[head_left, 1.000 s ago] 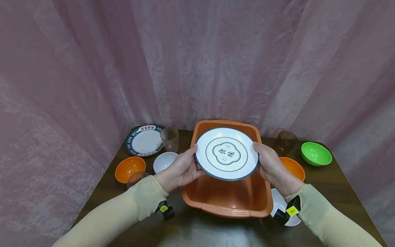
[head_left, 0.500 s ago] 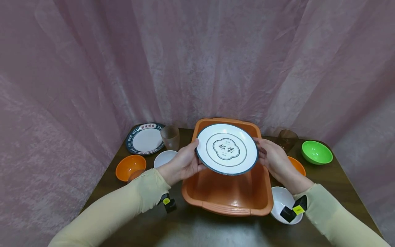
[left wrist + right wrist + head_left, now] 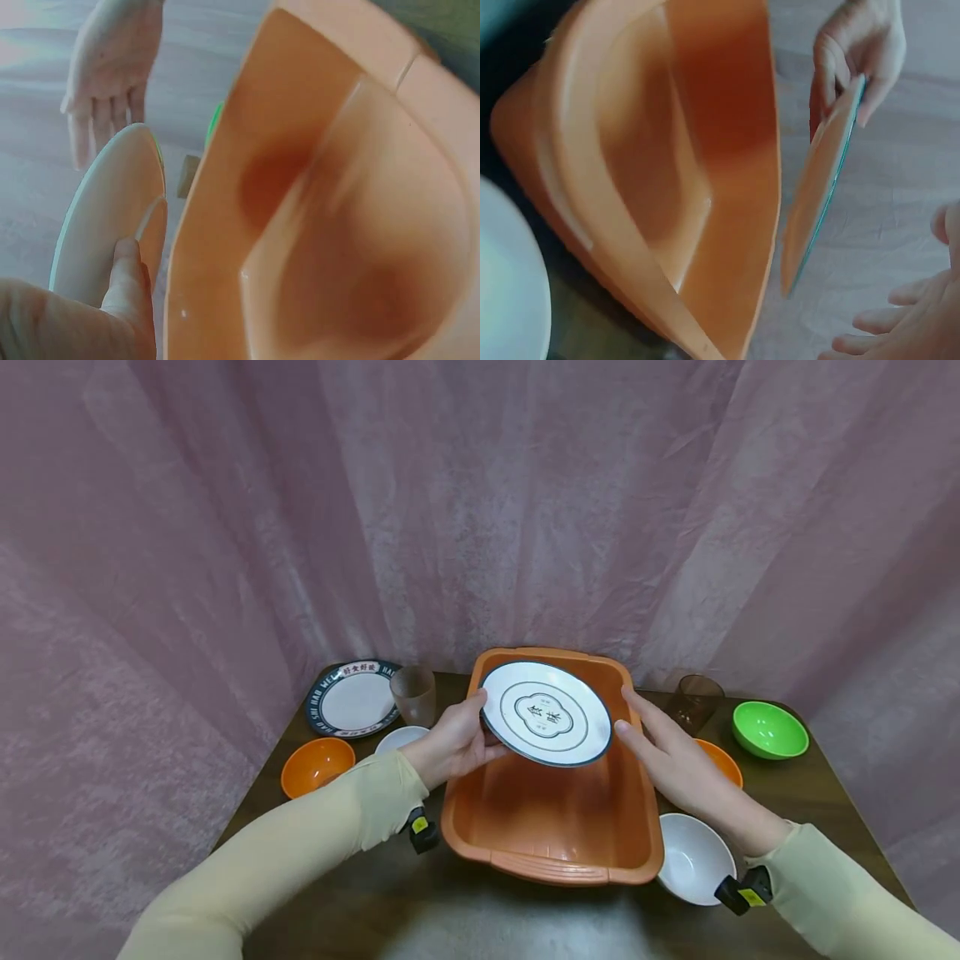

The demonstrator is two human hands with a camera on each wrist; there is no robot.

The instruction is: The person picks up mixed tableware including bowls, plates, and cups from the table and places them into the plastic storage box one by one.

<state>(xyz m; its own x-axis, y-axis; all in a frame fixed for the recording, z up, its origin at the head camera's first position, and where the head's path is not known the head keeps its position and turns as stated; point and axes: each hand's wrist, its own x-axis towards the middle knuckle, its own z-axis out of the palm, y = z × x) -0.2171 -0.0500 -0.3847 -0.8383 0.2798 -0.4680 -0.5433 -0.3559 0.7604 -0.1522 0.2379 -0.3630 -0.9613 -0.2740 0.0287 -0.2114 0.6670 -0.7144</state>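
A white plate (image 3: 555, 752) with a dark blue rim and a printed centre is held up over the orange basin (image 3: 555, 835). My left hand (image 3: 459, 739) pinches its left edge, thumb on top and fingers underneath, as the left wrist view also shows. My right hand (image 3: 675, 760) is beside the plate's right edge with fingers extended. In the right wrist view a gap shows between those spread fingers (image 3: 885, 321) and the plate (image 3: 821, 187). The plate tilts down toward the right.
At left are a blue-rimmed plate (image 3: 352, 700), a brownish cup (image 3: 414, 695), an orange bowl (image 3: 315, 766) and a white bowl (image 3: 401, 739). At right stand a brown cup (image 3: 696, 700), a green bowl (image 3: 770, 731), an orange bowl (image 3: 722, 763) and a white bowl (image 3: 696, 860).
My right hand has let go of the plate's right edge and drawn away to the right, its fingers straightening. The plate has tilted down at its right side in my left hand.
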